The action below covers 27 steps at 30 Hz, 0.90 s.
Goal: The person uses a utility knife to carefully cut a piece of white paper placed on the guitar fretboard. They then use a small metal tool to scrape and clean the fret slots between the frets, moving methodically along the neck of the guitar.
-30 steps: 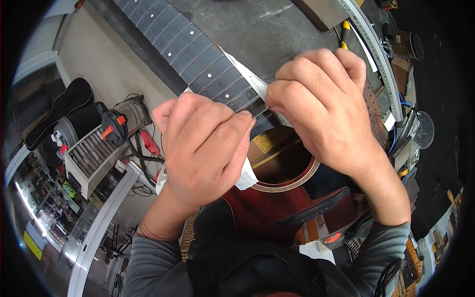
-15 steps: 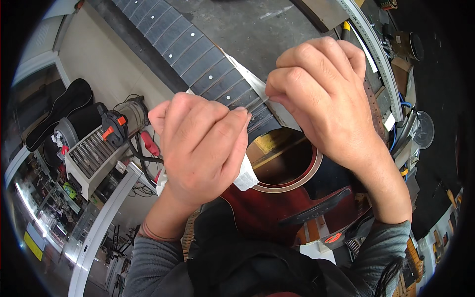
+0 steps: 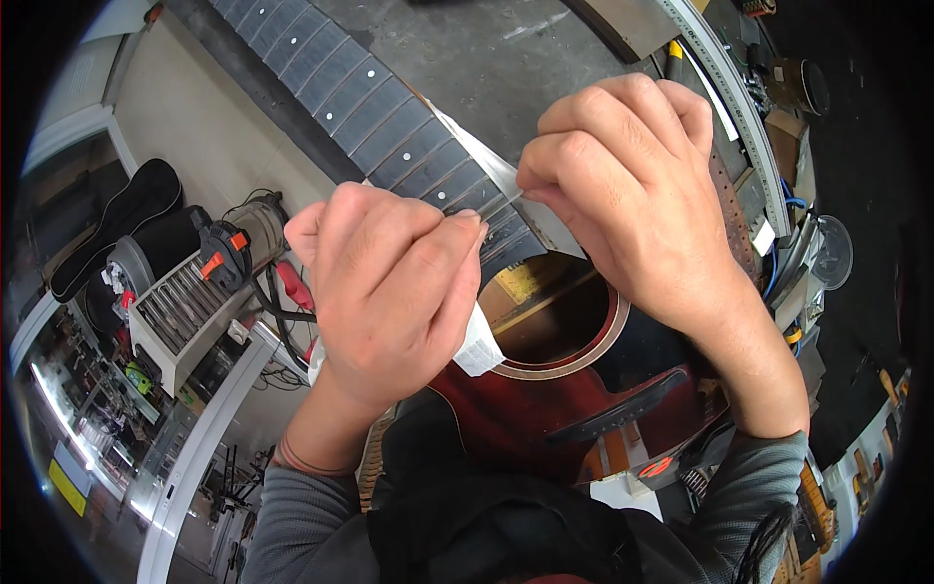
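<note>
Two bare hands work over an acoustic guitar. Its dark fretboard with pale dots [image 3: 355, 102] slants from the upper left to the centre of the frame; its reddish-brown body [image 3: 506, 409] fills the lower centre, around a round soundhole [image 3: 559, 316]. The left hand [image 3: 394, 282], left of centre, and the right hand [image 3: 632, 185], right of centre, pinch a thin strip [image 3: 500, 206] across the fretboard's lower end (its material is too small to tell). White paper [image 3: 480, 348] shows below the left fingertips. A grey desk [image 3: 477, 49] spans the top.
</note>
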Each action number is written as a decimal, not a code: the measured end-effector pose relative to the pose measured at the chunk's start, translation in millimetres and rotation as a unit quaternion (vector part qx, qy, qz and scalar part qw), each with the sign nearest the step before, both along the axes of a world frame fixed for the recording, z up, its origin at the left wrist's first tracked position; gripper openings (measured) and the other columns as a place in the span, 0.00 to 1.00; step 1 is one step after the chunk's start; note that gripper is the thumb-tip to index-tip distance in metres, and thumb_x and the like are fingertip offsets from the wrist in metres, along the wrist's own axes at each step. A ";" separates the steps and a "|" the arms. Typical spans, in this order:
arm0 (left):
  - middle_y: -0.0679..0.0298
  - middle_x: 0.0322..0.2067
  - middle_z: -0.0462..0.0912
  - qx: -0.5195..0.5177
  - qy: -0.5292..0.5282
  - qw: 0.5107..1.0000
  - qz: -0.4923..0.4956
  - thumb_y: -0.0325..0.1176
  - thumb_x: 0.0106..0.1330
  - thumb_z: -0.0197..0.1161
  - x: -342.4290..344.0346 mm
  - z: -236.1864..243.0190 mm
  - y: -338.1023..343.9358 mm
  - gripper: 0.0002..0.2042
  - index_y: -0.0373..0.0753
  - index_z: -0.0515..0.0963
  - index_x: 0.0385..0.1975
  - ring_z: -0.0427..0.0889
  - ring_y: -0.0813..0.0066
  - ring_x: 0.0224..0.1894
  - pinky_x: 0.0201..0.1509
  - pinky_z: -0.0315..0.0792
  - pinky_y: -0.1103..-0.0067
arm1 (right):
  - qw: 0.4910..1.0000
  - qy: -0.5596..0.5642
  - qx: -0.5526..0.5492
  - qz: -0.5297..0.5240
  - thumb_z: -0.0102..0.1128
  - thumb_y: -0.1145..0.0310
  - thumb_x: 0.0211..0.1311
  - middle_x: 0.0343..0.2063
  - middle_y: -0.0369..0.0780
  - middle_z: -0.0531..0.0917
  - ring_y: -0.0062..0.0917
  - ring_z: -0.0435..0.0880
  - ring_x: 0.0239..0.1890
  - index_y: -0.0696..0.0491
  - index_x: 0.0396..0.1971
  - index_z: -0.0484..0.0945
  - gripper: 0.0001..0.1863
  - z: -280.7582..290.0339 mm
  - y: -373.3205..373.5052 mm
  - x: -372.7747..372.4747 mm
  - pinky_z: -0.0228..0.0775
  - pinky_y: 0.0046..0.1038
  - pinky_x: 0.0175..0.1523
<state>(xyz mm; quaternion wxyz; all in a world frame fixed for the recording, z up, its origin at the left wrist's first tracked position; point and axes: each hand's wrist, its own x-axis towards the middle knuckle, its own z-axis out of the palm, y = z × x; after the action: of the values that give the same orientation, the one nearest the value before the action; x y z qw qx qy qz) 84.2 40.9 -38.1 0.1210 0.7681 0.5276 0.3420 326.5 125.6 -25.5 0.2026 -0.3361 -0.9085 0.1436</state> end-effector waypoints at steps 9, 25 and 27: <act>0.71 0.38 0.86 -0.018 -0.014 1.000 -0.009 0.25 0.56 0.84 -2.8 1.2 0.2 0.14 0.42 0.92 0.43 0.83 0.68 0.40 0.54 0.61 0.65 | 1.000 0.009 -0.021 -0.011 0.81 0.68 0.63 0.49 0.32 0.86 0.34 0.84 0.55 0.45 0.46 0.86 0.14 3.1 -5.4 0.9 0.65 0.42 0.66; 0.71 0.37 0.86 -0.019 -0.014 1.000 0.007 0.25 0.58 0.84 -4.5 2.2 -0.9 0.13 0.41 0.92 0.43 0.84 0.68 0.40 0.54 0.61 0.66 | 1.000 0.010 -0.011 0.002 0.81 0.68 0.60 0.49 0.32 0.86 0.34 0.84 0.55 0.45 0.46 0.86 0.15 2.1 -2.5 -3.7 0.64 0.43 0.66; 0.71 0.37 0.86 -0.018 -0.006 1.000 0.005 0.25 0.58 0.84 -3.8 1.7 -2.7 0.13 0.41 0.92 0.42 0.84 0.68 0.40 0.54 0.61 0.66 | 1.000 0.009 -0.003 0.005 0.81 0.68 0.60 0.49 0.32 0.86 0.34 0.85 0.55 0.45 0.46 0.86 0.16 0.2 -2.3 -4.7 0.64 0.43 0.66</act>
<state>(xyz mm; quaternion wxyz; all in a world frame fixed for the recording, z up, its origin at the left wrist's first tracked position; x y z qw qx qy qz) 80.4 38.2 -36.4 0.1361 0.7610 0.5367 0.3382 321.9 123.4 -25.3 0.2091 -0.3310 -0.9078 0.1506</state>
